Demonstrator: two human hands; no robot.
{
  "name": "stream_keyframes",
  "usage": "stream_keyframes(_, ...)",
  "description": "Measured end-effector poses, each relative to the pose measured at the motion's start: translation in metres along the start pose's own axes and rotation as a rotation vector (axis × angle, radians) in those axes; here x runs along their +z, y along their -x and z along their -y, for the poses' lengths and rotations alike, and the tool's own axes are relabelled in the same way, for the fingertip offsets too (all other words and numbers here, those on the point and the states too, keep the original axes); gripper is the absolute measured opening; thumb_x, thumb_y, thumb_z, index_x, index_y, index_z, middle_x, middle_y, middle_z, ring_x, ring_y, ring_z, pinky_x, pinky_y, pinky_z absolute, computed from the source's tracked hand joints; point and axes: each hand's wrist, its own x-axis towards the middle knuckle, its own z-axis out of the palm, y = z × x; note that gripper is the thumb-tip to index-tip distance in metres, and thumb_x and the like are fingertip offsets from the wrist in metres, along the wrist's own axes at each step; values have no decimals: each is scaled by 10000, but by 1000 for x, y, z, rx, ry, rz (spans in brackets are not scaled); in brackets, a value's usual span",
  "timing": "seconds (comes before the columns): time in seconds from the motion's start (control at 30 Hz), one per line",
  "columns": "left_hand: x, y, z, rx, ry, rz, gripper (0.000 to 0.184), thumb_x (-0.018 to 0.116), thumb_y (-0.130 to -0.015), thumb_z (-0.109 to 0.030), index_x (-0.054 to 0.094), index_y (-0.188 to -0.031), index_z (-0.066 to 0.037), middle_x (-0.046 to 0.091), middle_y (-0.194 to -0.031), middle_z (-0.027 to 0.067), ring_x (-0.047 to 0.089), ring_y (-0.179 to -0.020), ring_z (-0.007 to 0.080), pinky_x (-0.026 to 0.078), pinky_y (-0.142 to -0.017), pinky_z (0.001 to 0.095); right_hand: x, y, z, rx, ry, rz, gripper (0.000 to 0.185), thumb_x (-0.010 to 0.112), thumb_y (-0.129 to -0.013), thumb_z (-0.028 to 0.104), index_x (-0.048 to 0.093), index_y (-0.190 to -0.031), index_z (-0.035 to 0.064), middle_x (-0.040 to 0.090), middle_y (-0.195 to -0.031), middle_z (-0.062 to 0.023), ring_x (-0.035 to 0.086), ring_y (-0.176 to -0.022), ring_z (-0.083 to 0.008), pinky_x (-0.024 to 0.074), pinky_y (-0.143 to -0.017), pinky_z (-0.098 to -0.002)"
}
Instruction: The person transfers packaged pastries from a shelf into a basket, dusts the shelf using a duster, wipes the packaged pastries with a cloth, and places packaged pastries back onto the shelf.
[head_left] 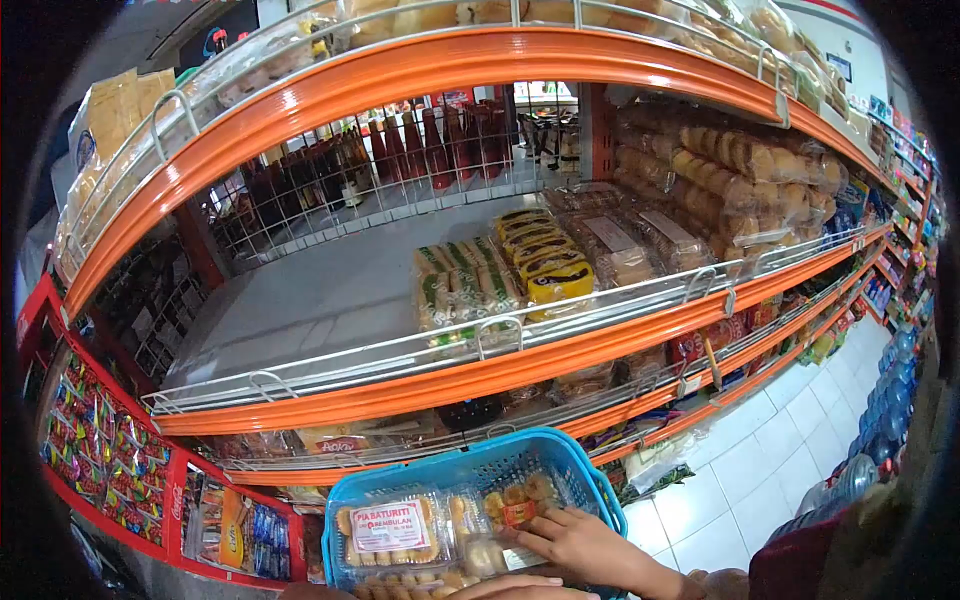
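Here, right grip [568,545] half-open on pack [515,500], near "PIA BATURITI" label [390,526]; left grip [520,590] unclear.

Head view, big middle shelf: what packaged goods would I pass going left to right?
Green-and-white packs → yellow-and-black packs → clear packs with white labels → stacked bagged rolls.

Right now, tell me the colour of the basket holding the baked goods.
The basket is bright blue; the head view shows it best.

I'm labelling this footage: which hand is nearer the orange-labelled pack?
The right hand, its fingertips at the orange-labelled pack; the left hand is farther below, at the picture's bottom edge.
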Motion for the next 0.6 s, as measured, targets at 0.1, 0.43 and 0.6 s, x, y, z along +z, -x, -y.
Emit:
stream_keyframes(0.1, 30, -14, 63, 744, -129, -323, 304, 634, -808, -151, 593, -1079, -21, 600, -1044, 108, 562, -990, 264, 454, -828, 390, 3, 4, -5, 27, -49, -37, 531, 557, -735, 186, 465, -1248, 88, 564, -905, -60, 547, -844, -213, 447, -753, -324)
stream_keyframes(0.43, 10, -18, 22, 213, -228, -142, 166, 531, -833, -112, 635, -962, -105, 614, -927, 55, 593, -928, 287, 466, -782, 420, 13, 7, -15, 42, -84, -15, 486, 587, -710, 228, 506, -1164, 72, 557, -920, -67, 549, -877, -230, 456, -744, -321)
stream_keyframes(0.6, 27, -28, 62, 765, -469, -531, 169, 553, -837, -201, 642, -966, -135, 622, -915, 48, 583, -960, 265, 457, -812, 428, 14, 7, -15, 26, 5, -24, 560, 597, -703, 246, 480, -1231, 101, 555, -906, -58, 547, -865, -215, 452, -741, -313)
